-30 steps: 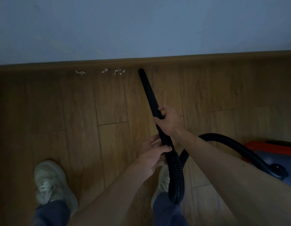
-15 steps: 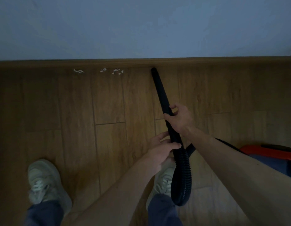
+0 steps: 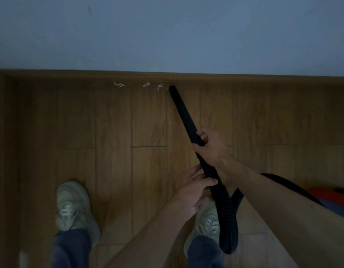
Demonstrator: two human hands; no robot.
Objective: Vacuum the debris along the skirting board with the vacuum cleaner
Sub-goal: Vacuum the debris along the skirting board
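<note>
A black vacuum nozzle tube (image 3: 183, 113) slants up to the brown skirting board (image 3: 244, 79), and its tip touches the floor right at the board's foot. My right hand (image 3: 211, 147) grips the tube halfway down. My left hand (image 3: 196, 187) holds it lower, where the ribbed black hose (image 3: 228, 215) begins. Three small white scraps of debris lie along the board: one (image 3: 159, 87) just left of the tip, another (image 3: 146, 84) beside it, a third (image 3: 119, 84) further left.
The hose loops down by my right shoe (image 3: 205, 225) and runs right to the red and blue vacuum body (image 3: 329, 196) at the frame's right edge. My left shoe (image 3: 72, 206) stands on the wood floor. A pale wall rises above the board.
The nozzle tip swung right along the board, then came back left, and now sits close beside the nearest white scrap. Both hands kept their grip on the tube.
</note>
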